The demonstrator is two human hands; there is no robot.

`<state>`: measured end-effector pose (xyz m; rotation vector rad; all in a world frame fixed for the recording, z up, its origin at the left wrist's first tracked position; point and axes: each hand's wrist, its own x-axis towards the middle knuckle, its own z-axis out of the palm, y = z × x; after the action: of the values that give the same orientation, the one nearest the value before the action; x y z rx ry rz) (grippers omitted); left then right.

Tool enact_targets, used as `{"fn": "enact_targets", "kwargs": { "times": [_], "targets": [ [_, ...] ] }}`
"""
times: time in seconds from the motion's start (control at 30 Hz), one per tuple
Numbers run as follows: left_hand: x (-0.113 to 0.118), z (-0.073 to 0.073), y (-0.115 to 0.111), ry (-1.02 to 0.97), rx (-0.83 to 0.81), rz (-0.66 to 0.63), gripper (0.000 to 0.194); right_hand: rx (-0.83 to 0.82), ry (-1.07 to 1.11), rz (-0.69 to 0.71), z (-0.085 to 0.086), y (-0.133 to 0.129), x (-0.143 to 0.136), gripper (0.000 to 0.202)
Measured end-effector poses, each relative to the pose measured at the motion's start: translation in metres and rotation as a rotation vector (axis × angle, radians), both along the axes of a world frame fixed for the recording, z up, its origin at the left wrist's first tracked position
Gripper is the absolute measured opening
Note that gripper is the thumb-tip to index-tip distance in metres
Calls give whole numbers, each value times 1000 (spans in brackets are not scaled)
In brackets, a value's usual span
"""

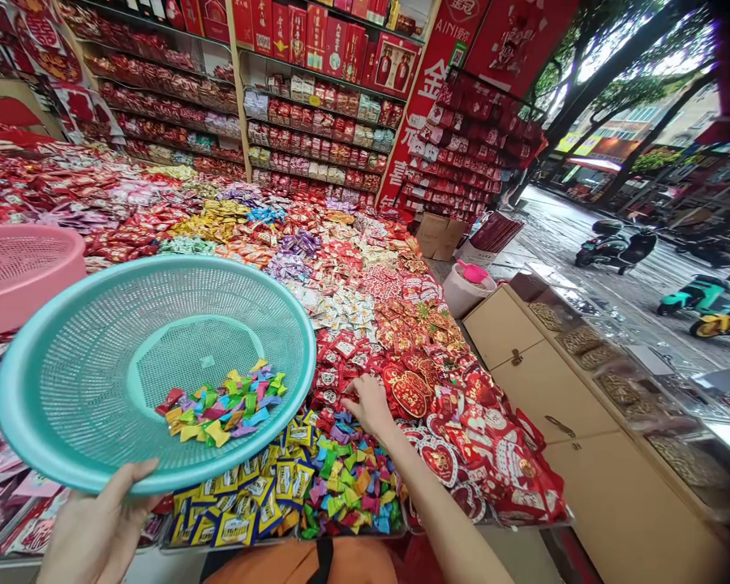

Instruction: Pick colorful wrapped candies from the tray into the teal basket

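The round turquoise basket (54,389), with no long axis, fills the left of the frame, its near rim gripped by the left hand (100,519), thumb over the edge, other fingers mostly hidden. Just right of it at centre, the right hand (368,405) has fingers loosely curled, slightly parted; whether they hold anything I cannot tell. Nearest them, red packets (329,377) lie to their upper left; yellow packets (237,527) and twist-wrapped sweets (341,487) sit lower centre. The basket's wall separates those fingers from the colourful sweets inside (219,405).

Stocked shelves (238,89) stand beside a red banner (431,53); daylight brightens the tree-lined street (547,231).
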<state>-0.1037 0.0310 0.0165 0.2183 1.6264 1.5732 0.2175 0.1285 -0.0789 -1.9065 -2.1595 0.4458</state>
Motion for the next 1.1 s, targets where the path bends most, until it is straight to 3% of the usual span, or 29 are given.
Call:
{"fn": "enact_targets", "kwargs": {
  "times": [0.1,0.23,0.4,0.73,1.1],
  "targets": [
    [1,0,2,4,-3,-18,41,-150,65,5,-9,-22,11,5],
    [4,1,4,-3,-12,-37,45,-169,27,-54,-24,-36,15,2],
    [13,4,4,-17,-17,-42,44,-73,-58,23,-33,-35,15,17],
    [16,-6,0,-23,16,-85,44,-52,-91,87,-40,-32,17,13],
    [18,-2,1,-32,21,-102,47,-57,-89,96,-40,-30,16,15]
  ]
}}
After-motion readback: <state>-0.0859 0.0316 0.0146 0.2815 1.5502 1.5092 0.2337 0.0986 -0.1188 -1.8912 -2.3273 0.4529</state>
